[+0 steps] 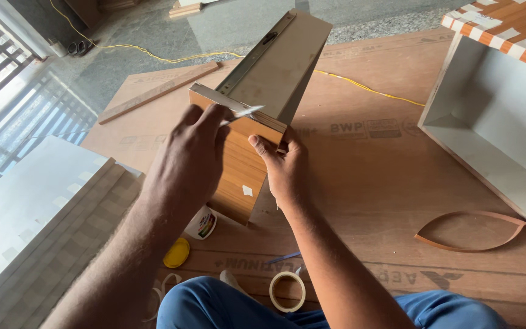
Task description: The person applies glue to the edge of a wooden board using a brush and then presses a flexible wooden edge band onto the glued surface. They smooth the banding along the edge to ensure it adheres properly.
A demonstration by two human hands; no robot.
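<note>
**Wood-grain drawer box held on end**

Laminated in orange-brown wood grain, the drawer box point(248, 143) stands tilted on a plywood sheet point(385, 183), its grey inside facing away. The left hand point(187, 161) is closed on a thin metal blade point(238, 111) laid along the box's top edge. The right hand point(284, 167) clamps the box's side just below. A tape roll point(287, 291) lies nearer the knees.

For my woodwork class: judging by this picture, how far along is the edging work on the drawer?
Done: wood-look facing covers the drawer front. In hand: the left hand runs a blade along the top edge while the right hand steadies the drawer. Left: a loose strip and tape roll lie unused on the board.
</note>
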